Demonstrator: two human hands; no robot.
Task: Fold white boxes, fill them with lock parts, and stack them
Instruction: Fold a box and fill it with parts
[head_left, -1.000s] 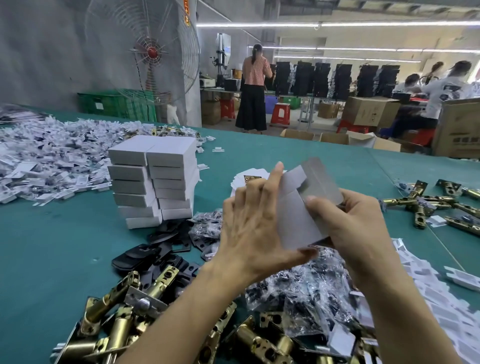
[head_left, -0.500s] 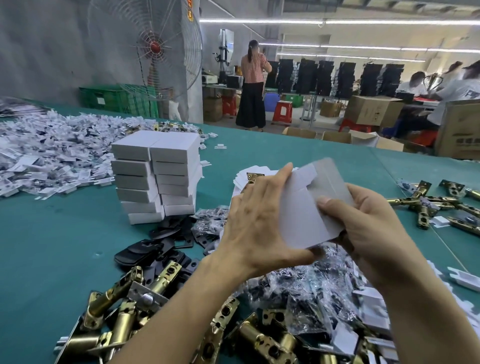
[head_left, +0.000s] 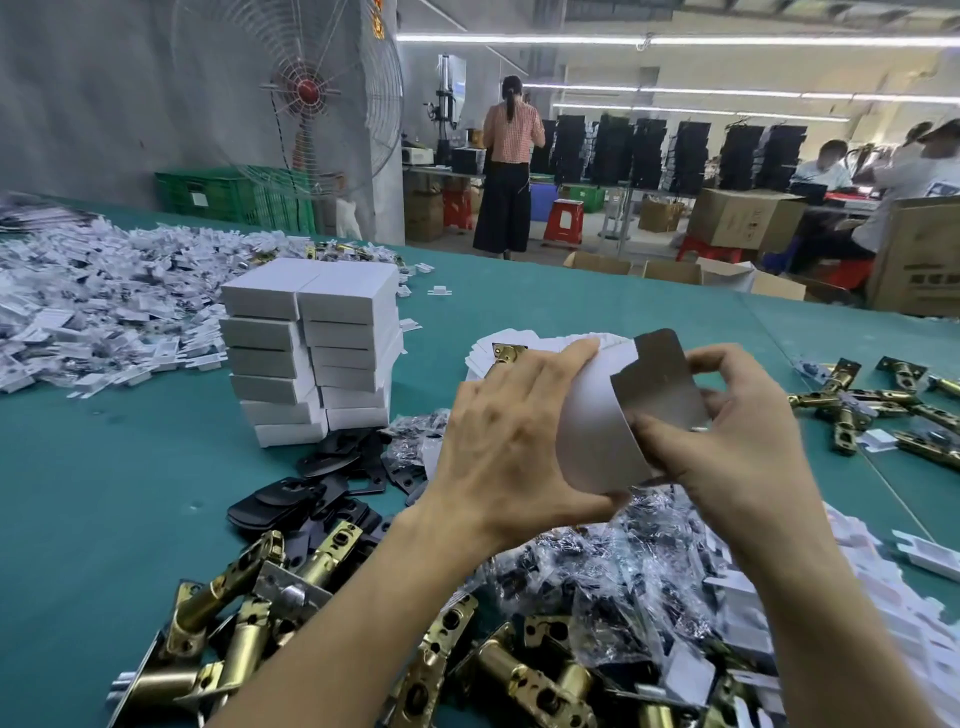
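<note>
Both hands hold a half-folded white box blank (head_left: 597, 426) above the table. My left hand (head_left: 514, 441) grips its left side, fingers over the top edge and thumb under the bottom. My right hand (head_left: 727, 421) pinches its grey-backed flap (head_left: 660, 379), which stands bent up. A two-column stack of finished white boxes (head_left: 311, 353) stands to the left. Flat white blanks (head_left: 483, 348) lie behind my hands with a brass part on them. Brass latch bolts (head_left: 249, 597), black plates (head_left: 311, 488) and clear bags of small parts (head_left: 613, 571) lie in front.
A large heap of small white plastic pieces (head_left: 88, 312) covers the table's left. More brass latches (head_left: 872, 405) lie at the right, white pieces (head_left: 883, 597) at the near right. Beyond the green table (head_left: 78, 467) stand a fan (head_left: 306, 93), cartons and people working.
The box blank has curved rounder between my hands, and my right hand has bent the grey flap further up and over. My right fingers moved onto the flap's upper edge.
</note>
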